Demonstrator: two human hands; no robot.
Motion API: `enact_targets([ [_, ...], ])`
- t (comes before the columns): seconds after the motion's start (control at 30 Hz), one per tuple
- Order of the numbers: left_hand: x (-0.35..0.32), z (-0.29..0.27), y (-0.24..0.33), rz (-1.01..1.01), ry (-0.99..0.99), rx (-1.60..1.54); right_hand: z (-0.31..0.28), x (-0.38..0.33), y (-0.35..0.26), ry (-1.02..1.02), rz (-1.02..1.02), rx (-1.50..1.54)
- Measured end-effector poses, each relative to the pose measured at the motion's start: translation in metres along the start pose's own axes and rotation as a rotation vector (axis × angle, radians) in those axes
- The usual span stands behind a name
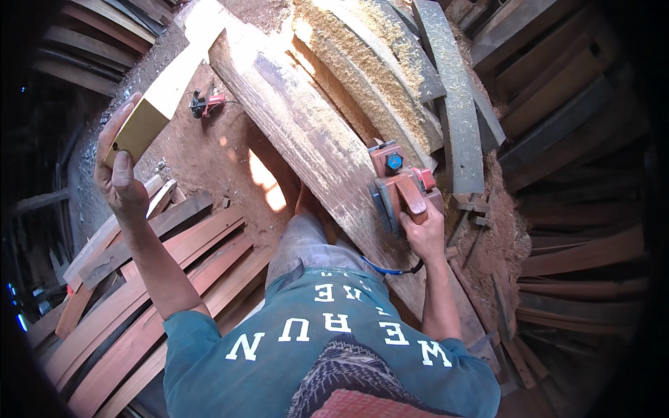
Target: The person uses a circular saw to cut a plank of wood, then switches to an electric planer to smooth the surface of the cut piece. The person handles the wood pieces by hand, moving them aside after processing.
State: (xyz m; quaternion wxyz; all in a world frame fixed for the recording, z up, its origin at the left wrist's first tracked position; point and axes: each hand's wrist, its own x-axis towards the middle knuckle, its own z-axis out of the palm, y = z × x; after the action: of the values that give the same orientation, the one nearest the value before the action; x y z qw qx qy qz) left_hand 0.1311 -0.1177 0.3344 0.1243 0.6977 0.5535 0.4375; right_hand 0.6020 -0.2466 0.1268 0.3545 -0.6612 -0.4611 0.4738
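Observation:
My left hand (124,182) is raised at the left and closed around the near end of a pale wooden board (178,78). The thumb lies on one face, with fingers behind the edge. The board slants up and away, its far part bright with glare. At the right, my right hand (425,233) grips the handle of a reddish-brown electric planer (398,191) with a blue knob. The planer sits on a long, thick plank (300,132) that runs diagonally before me, with a blue and black cord by my wrist. I cannot tell whether it is running.
A small red and black power tool (207,103) lies on the dirt floor beyond the left arm. Shavings cover several boards (369,90) past the plank. Cut timber (174,254) is piled at the left, and more timber (557,118) is stacked at the right.

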Motion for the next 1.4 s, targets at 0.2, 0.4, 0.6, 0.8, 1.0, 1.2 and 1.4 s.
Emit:
enact_targets([
  [0.2, -0.064, 0.061, -0.006, 0.069, -0.225, 0.006, 0.005, 0.000, -0.005, 0.005, -0.004, -0.035],
  [0.4, -0.211, 0.194, -0.051, -0.067, -0.413, 0.196, 0.014, 0.004, -0.008, -0.103, 0.010, -0.024],
  [0.6, -0.247, 0.259, -0.104, -0.166, -0.554, 0.328, 0.051, 0.009, -0.016, -0.227, 0.023, -0.124],
  [0.8, -0.246, 0.225, -0.115, -0.357, -0.517, 0.199, 0.089, 0.004, 0.010, -0.312, 0.040, -0.279],
  [1.0, -0.269, 0.197, -0.150, -0.620, -0.573, 0.079, 0.153, 0.073, -0.031, -0.284, -0.029, -0.251],
  [1.2, -0.253, 0.169, -0.184, -0.733, -0.579, 0.010, 0.255, 0.213, -0.105, -0.308, -0.105, -0.263],
  [1.4, -0.238, 0.141, -0.244, -0.886, -0.500, -0.034, 0.380, 0.359, -0.208, -0.428, -0.202, -0.361],
])
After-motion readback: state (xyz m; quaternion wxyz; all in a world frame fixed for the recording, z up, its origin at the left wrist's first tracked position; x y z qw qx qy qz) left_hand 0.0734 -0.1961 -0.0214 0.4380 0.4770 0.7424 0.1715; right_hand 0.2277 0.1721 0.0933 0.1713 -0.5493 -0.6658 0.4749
